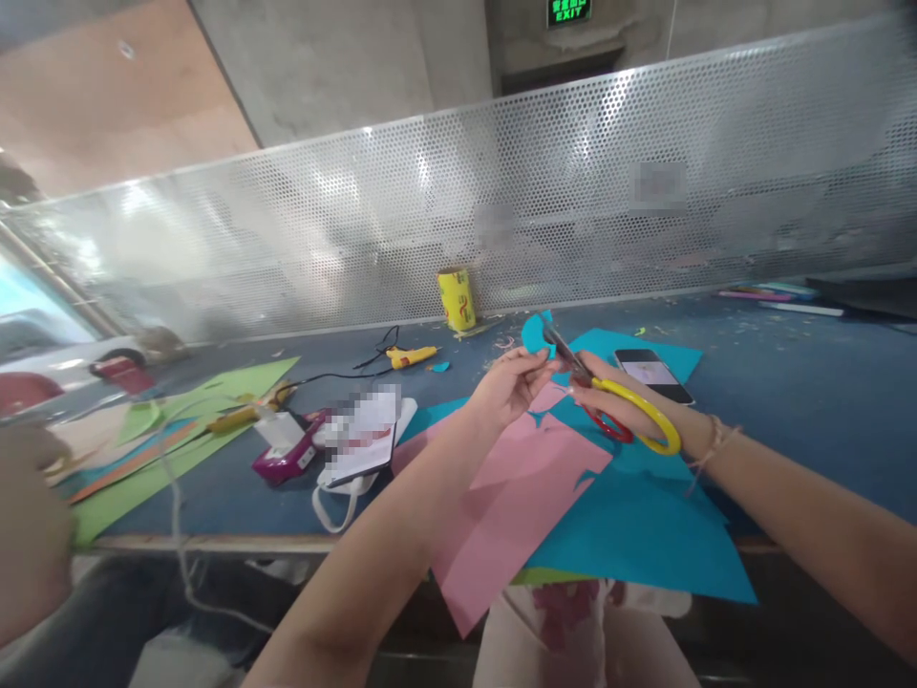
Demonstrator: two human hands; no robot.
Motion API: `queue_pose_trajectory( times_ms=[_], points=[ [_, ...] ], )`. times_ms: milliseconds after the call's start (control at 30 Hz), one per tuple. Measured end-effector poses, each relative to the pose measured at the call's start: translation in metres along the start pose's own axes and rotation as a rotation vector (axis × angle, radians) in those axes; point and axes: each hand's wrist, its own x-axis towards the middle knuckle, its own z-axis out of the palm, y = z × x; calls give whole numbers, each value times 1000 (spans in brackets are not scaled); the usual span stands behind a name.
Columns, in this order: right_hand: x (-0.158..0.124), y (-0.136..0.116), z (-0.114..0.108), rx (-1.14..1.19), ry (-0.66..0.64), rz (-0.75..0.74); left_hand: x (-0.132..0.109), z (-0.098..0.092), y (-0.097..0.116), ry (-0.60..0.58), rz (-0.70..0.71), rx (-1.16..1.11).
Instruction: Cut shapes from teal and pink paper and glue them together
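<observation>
A small blue paper piece (535, 334) with a curved edge is pinched in the fingers of my left hand (510, 382). My right hand (608, 387) grips a pair of scissors (660, 420) with one yellow and one red handle loop. The scissor blades lie against the right side of the blue piece; whether they are parted is hard to make out. Below both hands lie a pink paper sheet (520, 487) with cut-out edges and larger blue sheets (651, 530), which overhang the table's front edge.
Left of my arm are a phone (365, 449) on a white case or charger and a purple power strip (287, 463) with cables. Behind are a yellow glue gun (412, 356) and a yellow roll (457, 300). Another phone (653, 375) lies right; another person's arm (32, 516) shows far left.
</observation>
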Motion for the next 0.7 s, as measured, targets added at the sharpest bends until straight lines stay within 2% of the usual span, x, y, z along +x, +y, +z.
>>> queue_pose_trajectory(
  times_ms=[233, 400, 533, 633, 700],
  points=[
    [3, 8, 0, 241, 57, 45, 2, -3, -3, -37, 41, 95],
    [9, 11, 4, 352, 176, 84, 4, -7, -8, -86, 65, 301],
    [11, 18, 4, 481, 205, 101, 7, -10, -11, -61, 174, 489],
    [13, 20, 3, 470, 240, 76, 7, -10, -13, -30, 242, 604],
    [15, 21, 2, 435, 263, 76, 7, -9, -13, -31, 239, 599]
  ],
)
